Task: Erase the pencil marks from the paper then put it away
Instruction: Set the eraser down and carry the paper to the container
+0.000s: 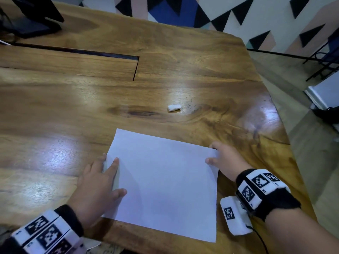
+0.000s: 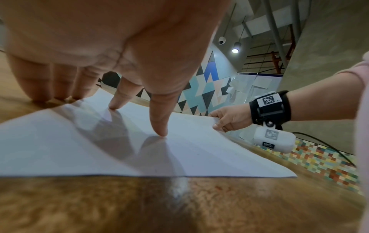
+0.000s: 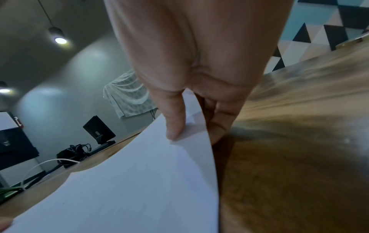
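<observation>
Paper, head view: white sheet (image 1: 165,182) lies on the wooden table (image 1: 73,110) near its front edge; a small white eraser (image 1: 174,107) sits apart, farther back.
Left hand, left wrist view: left hand (image 2: 103,47) presses straight fingertips (image 2: 160,130) onto the sheet's left side.
Right hand, right wrist view: right hand (image 3: 191,66) pinches the lifted right edge, thumb above, fingers beneath.

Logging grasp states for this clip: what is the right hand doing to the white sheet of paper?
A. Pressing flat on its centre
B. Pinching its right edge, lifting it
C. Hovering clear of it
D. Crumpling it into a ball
B: the right hand pinches the white sheet of paper at its right edge, thumb on top and fingers beneath, curling it off the wooden table.
</observation>
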### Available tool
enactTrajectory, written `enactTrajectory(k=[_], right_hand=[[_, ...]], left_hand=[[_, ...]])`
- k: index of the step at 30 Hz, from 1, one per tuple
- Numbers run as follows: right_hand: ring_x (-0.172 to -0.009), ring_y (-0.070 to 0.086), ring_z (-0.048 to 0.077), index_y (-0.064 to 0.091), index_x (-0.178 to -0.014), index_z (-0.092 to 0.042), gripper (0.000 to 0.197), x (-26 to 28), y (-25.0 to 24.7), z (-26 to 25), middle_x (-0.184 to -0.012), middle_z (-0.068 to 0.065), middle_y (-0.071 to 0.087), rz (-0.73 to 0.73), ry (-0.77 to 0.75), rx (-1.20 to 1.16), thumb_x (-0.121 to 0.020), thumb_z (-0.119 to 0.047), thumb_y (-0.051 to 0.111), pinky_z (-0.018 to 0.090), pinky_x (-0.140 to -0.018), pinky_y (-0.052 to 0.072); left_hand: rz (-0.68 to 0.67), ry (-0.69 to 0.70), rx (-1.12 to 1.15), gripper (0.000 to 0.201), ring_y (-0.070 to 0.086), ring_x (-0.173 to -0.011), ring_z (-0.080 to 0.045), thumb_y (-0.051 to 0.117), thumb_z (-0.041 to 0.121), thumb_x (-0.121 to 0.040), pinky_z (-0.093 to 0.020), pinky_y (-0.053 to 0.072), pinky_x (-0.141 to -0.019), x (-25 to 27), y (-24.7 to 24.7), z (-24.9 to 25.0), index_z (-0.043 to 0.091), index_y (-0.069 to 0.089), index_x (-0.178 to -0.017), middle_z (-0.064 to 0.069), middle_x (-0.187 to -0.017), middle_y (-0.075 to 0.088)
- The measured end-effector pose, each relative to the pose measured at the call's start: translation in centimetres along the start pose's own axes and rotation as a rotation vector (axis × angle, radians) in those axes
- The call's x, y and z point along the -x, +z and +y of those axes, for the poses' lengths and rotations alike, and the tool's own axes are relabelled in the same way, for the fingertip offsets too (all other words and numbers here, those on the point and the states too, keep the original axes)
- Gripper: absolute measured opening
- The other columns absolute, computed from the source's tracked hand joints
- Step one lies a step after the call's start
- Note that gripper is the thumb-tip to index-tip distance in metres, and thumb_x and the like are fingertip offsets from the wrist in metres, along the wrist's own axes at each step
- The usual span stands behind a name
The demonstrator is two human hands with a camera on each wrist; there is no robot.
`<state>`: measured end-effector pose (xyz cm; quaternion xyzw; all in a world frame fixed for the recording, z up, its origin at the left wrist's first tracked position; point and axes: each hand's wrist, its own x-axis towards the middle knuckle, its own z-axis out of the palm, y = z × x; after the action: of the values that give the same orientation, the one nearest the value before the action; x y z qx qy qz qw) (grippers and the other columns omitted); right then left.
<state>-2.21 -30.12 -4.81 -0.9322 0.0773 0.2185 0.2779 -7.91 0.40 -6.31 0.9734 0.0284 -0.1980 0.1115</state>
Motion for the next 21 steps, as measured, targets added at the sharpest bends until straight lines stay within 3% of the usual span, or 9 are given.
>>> enactTrajectory(k=[4, 7, 10, 14, 17, 21], right_hand=[[-0.084, 0.058, 0.018, 0.061, -0.092, -0.014, 0.007, 0.2, -0.6, 0.6, -0.093, 0.003, 0.064, -0.040, -0.036, -0.100, -0.090, -0.008, 0.057, 0.026, -0.067, 0.043], [-0.085, 0.062, 0.017, 0.064, -0.092, -0.014, 0.010, 0.1, -0.9, 1.1, -0.091, 0.002, 0.067, -0.070, -0.062, -0.145, -0.091, -0.008, 0.057, 0.024, -0.068, 0.045], [-0.073, 0.062, 0.016, 0.063, -0.083, -0.017, 0.015, -0.1, -1.1, 1.6, -0.081, 0.002, 0.068, -0.102, -0.072, -0.221, -0.091, -0.006, 0.057, 0.023, -0.065, 0.045], [-0.070, 0.060, 0.019, 0.064, -0.078, -0.015, 0.018, -0.8, -1.0, 2.4, -0.076, 0.005, 0.067, -0.158, -0.055, -0.324, -0.090, -0.001, 0.058, 0.033, -0.071, 0.047], [-0.074, 0.058, 0.024, 0.064, -0.080, -0.010, 0.018, -1.4, -1.0, 2.7, -0.078, 0.011, 0.065, -0.203, -0.027, -0.428, -0.090, 0.003, 0.056, 0.037, -0.072, 0.047], [-0.078, 0.058, 0.028, 0.063, -0.080, -0.008, 0.017, -1.8, -0.8, 2.9, -0.084, 0.017, 0.064, -0.230, -0.009, -0.497, -0.089, 0.004, 0.056, 0.041, -0.078, 0.046]], left_hand=[[0.065, 0.017, 0.090, 0.084, 0.037, -0.117, -0.037, 0.072, 0.036, -0.071, -0.043, 0.031, -0.100, -0.2, -0.1, -0.7, 0.017, 0.028, -0.140, -0.018, -0.134, 0.039], [0.089, 0.006, 0.165, 0.080, 0.042, -0.111, -0.036, 0.073, 0.031, -0.071, -0.043, 0.034, -0.097, -1.0, -0.4, -1.5, 0.017, 0.032, -0.139, -0.017, -0.122, 0.046], [0.098, -0.004, 0.248, 0.072, 0.043, -0.108, -0.030, 0.070, 0.030, -0.074, -0.039, 0.038, -0.091, -1.3, -1.0, -2.3, 0.023, 0.035, -0.136, -0.011, -0.114, 0.048], [0.080, 0.001, 0.385, 0.063, 0.048, -0.103, -0.023, 0.066, 0.024, -0.079, -0.035, 0.042, -0.088, -0.9, -1.4, -2.9, 0.027, 0.037, -0.134, -0.001, -0.109, 0.042], [0.076, 0.058, 0.429, 0.045, 0.051, -0.095, -0.019, 0.064, 0.021, -0.080, -0.032, 0.043, -0.079, -0.6, -1.3, -3.1, 0.033, 0.049, -0.121, 0.008, -0.097, 0.046], [0.041, 0.045, 0.620, 0.026, 0.063, -0.085, -0.012, 0.063, 0.013, -0.081, -0.033, 0.049, -0.071, 0.0, -0.6, -3.6, 0.034, 0.061, -0.097, 0.009, -0.087, 0.068]])
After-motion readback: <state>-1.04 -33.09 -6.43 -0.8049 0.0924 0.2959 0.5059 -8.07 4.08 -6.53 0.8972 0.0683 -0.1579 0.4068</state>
